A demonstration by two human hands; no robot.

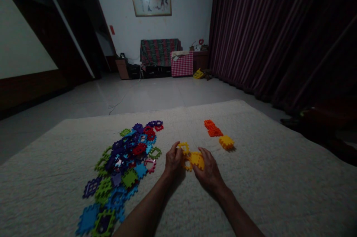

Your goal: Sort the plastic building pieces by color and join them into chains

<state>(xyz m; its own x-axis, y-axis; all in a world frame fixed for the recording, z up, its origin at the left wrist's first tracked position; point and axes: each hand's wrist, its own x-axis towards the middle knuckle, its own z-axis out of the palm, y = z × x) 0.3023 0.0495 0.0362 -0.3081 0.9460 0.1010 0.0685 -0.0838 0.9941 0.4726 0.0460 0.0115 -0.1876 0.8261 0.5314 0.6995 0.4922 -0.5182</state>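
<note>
Around yellow pieces, both hands curled

yellow pieces: partly hidden by fingers | forearms: cut off below | curtain: cut off above

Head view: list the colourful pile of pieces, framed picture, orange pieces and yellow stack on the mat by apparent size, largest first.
1. Colourful pile
2. Framed picture
3. Orange pieces and yellow stack: too alike to rank.

The picture hangs farther from the camera, which shrinks it here.
</note>
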